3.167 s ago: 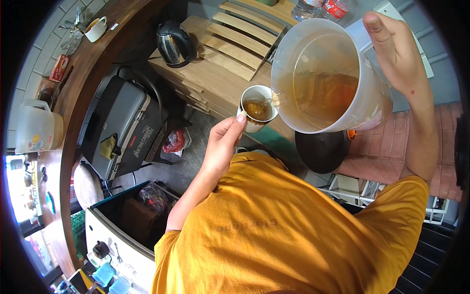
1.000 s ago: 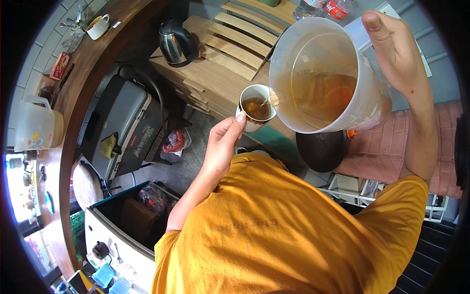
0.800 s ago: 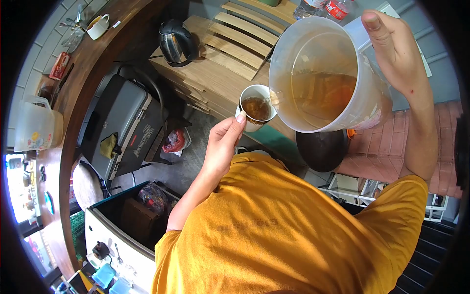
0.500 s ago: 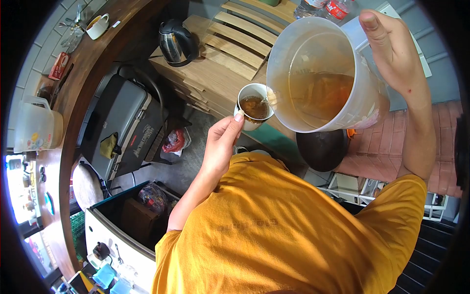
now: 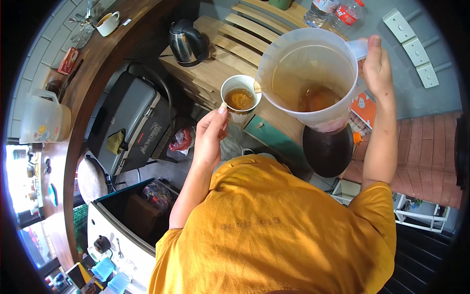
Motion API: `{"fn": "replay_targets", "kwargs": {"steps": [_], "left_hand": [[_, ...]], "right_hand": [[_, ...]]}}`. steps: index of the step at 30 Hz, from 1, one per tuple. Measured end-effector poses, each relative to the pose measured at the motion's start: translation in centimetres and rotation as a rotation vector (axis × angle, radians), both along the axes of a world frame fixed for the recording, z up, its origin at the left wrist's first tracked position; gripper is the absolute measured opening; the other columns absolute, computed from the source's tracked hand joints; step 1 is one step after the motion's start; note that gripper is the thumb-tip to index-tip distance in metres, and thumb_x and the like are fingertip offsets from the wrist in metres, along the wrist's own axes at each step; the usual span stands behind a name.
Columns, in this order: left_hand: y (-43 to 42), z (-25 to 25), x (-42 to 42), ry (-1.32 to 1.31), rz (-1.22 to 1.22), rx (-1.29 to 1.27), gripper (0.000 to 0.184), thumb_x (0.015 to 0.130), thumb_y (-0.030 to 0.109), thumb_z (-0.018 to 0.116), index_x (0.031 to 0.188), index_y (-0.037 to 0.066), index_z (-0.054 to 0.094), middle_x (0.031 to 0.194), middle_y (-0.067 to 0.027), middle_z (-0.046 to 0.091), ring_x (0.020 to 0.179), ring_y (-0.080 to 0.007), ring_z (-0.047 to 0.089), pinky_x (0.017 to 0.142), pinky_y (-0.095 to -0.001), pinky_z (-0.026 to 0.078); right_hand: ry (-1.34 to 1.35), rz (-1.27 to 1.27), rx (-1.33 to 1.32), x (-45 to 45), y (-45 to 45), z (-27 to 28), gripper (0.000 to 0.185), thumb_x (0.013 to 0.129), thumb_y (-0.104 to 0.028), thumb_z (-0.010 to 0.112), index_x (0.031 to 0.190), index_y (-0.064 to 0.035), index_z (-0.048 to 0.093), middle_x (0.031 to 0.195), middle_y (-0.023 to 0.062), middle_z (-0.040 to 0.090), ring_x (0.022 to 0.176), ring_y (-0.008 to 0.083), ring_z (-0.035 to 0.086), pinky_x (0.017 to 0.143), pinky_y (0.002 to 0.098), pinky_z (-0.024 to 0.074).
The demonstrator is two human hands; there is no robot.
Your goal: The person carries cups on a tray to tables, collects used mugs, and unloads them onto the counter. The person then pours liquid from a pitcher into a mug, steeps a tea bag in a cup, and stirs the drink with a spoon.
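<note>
My left hand (image 5: 211, 134) is closed on a white cup (image 5: 240, 113) with brown liquid inside, thumb near the rim. My right hand (image 5: 377, 71) grips the handle of a large translucent plastic pitcher (image 5: 276, 63), held up to the right of the cup. Some brown liquid lies in the bottom of the pitcher. Its spout is close to the cup's right rim, and I see no stream between them. A floral print shows low on the pitcher's outside.
A steel-and-black electric kettle (image 5: 188, 44) stands on the wooden cabinet beside a slatted wooden rack (image 5: 245, 36). Water bottles (image 5: 345, 15) are at the back. Another pitcher (image 5: 41, 117) and a filled white cup (image 5: 106, 24) stand on the left counter.
The stream of liquid from the pitcher into the cup has stopped. The pitcher is more upright, my right hand is lower, and the cup has moved slightly left.
</note>
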State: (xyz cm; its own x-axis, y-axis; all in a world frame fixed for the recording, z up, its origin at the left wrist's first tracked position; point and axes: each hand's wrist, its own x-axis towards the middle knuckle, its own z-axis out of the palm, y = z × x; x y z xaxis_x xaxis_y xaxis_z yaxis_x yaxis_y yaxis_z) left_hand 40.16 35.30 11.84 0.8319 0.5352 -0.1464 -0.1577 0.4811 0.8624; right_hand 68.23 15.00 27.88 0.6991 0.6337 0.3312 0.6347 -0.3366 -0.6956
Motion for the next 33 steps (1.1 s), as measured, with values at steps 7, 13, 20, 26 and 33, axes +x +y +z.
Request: {"fn": "replay_targets", "kwargs": {"steps": [7,13,20,26,33], "left_hand": [[2.9,0.6,-1.4,-0.021,0.044,-0.057,0.037,0.096,0.032,0.052,0.067,0.014,0.040,0.061,0.0057,0.033,0.055,-0.0060,0.027,0.052,-0.0235,0.023],[4.3,2.1,-2.5,-0.045,0.113,0.029,0.036,0.095,0.033,0.052,0.068,0.013,0.041,0.061,0.0055,0.034,0.054,-0.0066,0.028,0.052,-0.0238,0.024],[3.8,2.3,-2.1,-0.063,0.162,-0.044,0.036,0.096,0.034,0.051,0.068,0.013,0.041,0.061,0.0055,0.032,0.054,-0.0069,0.027,0.052,-0.0238,0.024],[2.7,2.3,-0.6,-0.024,0.205,-0.067,0.037,0.097,0.036,0.049,0.068,0.014,0.040,0.061,0.0055,0.031,0.055,-0.0075,0.027,0.052,-0.0246,0.024],[2.1,2.8,1.6,-0.036,0.202,-0.101,0.036,0.097,0.038,0.049,0.071,0.015,0.039,0.063,0.0052,0.031,0.057,-0.0078,0.027,0.053,-0.0244,0.024]], "right_hand": [[0.317,-0.342,0.509,0.9,0.7,-9.2,0.059,0.100,-0.053,0.032,0.063,-0.0099,0.050,0.055,-0.0029,0.045,0.050,0.0076,0.042,0.046,0.0241,0.0311],[0.446,-0.541,0.635,3.1,0.1,-19.1,0.056,0.099,-0.052,0.038,0.071,-0.0047,0.052,0.057,-0.0006,0.047,0.048,0.0084,0.043,0.045,0.0248,0.0338],[0.370,-0.643,0.764,3.5,-0.2,-27.4,0.051,0.101,-0.043,0.041,0.073,-0.0022,0.055,0.059,-0.0001,0.048,0.049,0.0081,0.043,0.045,0.0241,0.0342],[0.160,-0.811,0.753,4.4,-1.2,-32.4,0.048,0.101,-0.035,0.039,0.073,0.0001,0.054,0.061,0.0014,0.051,0.055,0.0131,0.048,0.054,0.0274,0.0418],[0.370,-0.834,0.811,4.2,-3.0,-33.6,0.052,0.102,-0.040,0.033,0.087,0.0032,0.057,0.075,0.0085,0.058,0.068,0.0149,0.053,0.065,0.0268,0.0442]]}}
